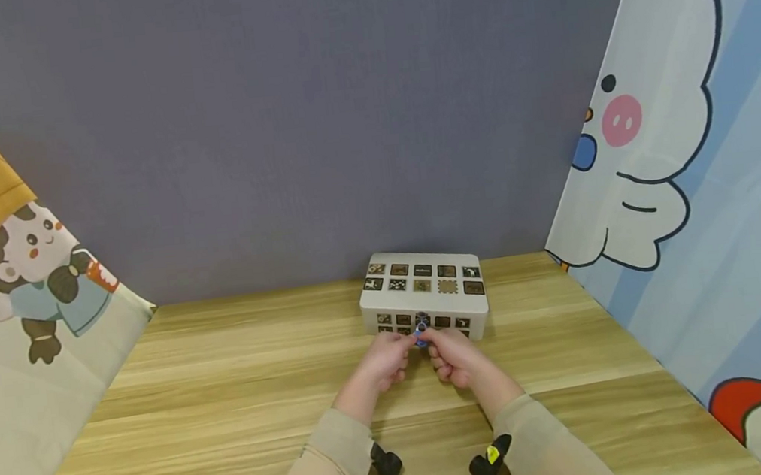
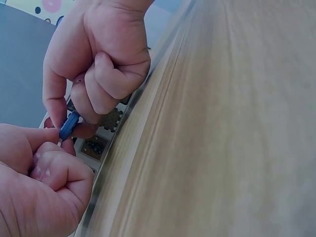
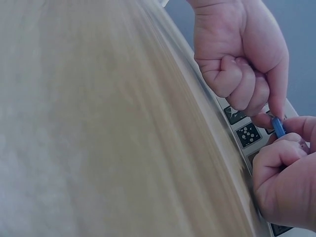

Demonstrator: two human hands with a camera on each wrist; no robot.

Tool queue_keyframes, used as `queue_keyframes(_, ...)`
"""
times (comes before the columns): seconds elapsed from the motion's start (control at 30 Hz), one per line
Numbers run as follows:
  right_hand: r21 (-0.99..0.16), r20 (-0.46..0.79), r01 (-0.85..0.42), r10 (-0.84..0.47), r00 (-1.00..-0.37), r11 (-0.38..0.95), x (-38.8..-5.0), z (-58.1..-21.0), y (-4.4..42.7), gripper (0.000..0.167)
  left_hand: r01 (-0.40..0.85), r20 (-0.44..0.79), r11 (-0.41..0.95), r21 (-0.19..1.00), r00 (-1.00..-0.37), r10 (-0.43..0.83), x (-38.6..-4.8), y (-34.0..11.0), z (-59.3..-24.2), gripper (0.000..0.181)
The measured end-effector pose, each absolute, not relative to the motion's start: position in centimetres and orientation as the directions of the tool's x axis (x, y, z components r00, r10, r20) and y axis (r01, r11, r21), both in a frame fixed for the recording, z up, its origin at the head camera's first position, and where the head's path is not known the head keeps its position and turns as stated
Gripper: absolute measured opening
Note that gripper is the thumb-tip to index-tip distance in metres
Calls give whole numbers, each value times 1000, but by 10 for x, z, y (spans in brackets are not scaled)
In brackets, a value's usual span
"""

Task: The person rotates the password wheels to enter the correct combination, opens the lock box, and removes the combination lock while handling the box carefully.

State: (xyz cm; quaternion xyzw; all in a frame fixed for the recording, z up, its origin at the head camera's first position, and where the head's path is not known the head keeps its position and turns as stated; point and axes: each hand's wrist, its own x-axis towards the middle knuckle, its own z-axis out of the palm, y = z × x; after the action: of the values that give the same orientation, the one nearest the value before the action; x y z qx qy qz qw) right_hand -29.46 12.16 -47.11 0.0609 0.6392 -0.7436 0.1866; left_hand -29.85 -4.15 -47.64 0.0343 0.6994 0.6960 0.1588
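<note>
A small blue piece (image 1: 420, 333) is between my two hands, just in front of a white box (image 1: 424, 302) printed with small square pictures. My left hand (image 1: 386, 358) pinches the piece from the left between thumb and forefinger. From the right, my right hand (image 1: 457, 354) pinches it the same way. The other fingers of both hands are curled into the palms. In the left wrist view the blue piece (image 2: 69, 125) shows as a narrow ridged edge. Fingertips cover much of it, so its kind cannot be told.
The box stands on a wood-grain table (image 1: 245, 400), near a dark grey back panel (image 1: 289, 125). Cartoon-printed cloths hang at the left (image 1: 54, 311) and right (image 1: 672, 152) sides. Black wrist devices (image 1: 387, 464) are on both sleeves.
</note>
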Motion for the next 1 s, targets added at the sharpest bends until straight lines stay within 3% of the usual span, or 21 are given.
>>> queue_keyframes(1.0,-947,-314,321,-159,-936,-23,-298,-474,119,18,-177,-179,32,984,-946,270,-300,-43,-480,24)
